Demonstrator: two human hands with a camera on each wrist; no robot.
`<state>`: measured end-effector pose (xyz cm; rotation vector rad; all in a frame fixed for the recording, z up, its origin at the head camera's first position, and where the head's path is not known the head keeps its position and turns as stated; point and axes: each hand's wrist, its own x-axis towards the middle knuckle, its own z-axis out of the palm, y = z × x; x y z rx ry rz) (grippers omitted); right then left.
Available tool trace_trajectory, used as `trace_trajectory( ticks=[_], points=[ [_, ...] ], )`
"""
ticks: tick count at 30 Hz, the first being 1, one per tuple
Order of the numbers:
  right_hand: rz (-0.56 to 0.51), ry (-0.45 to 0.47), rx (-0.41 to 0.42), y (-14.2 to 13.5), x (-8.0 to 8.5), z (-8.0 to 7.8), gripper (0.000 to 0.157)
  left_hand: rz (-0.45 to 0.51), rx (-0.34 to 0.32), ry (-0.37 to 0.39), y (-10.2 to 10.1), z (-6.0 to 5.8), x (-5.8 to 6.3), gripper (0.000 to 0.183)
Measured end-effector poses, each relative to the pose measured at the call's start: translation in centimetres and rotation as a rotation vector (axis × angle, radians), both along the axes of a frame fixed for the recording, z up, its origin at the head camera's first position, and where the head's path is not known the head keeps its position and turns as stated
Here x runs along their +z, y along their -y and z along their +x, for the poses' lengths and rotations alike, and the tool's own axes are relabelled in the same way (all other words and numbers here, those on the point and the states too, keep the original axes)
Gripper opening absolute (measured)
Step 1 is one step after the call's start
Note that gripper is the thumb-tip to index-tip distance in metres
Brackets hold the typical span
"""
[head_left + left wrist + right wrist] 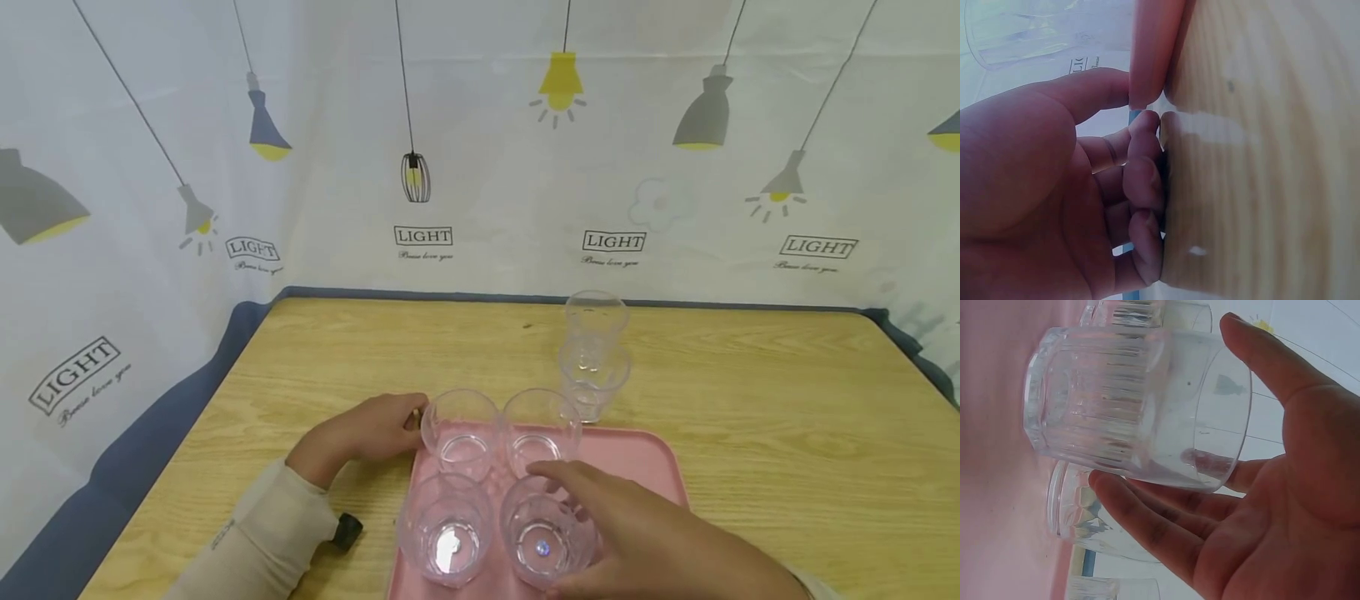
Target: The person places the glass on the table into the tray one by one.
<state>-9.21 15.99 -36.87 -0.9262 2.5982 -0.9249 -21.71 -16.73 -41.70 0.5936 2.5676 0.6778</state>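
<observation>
My right hand (630,525) reaches around a clear plastic cup (543,533) at the front right of a group on the pink tray (637,458). In the right wrist view its fingers (1154,519) lie along one side of this cup (1110,400), the thumb by the rim on the other. Beside it stands a second cup (446,537); behind are a back left cup (461,433) and a back right cup (542,429). My left hand (367,433) holds the tray's far left corner; in the left wrist view the thumb touches the tray edge (1150,56) and curled fingers rest against the table.
Two more clear cups stand on the wooden table (787,433) behind the tray, a nearer cup (592,383) and a farther cup (596,321). A white curtain (495,167) printed with lamps hangs along the back and sides of the table.
</observation>
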Motion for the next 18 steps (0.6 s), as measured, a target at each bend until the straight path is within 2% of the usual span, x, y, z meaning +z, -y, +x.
trace_trajectory(
  ticks=[8,13,18],
  points=[
    [0.009,-0.014,0.019,-0.2,-0.3,0.0,0.092,0.002,0.002,-0.004,0.0,0.1,0.1,0.013],
    [0.01,-0.012,0.019,-0.2,0.1,0.0,0.094,0.007,0.003,0.0,-0.1,0.2,0.1,0.013],
    [-0.026,0.061,-0.04,-0.1,1.1,0.5,0.092,-0.002,0.001,-0.002,0.0,0.3,0.1,0.013]
  ],
)
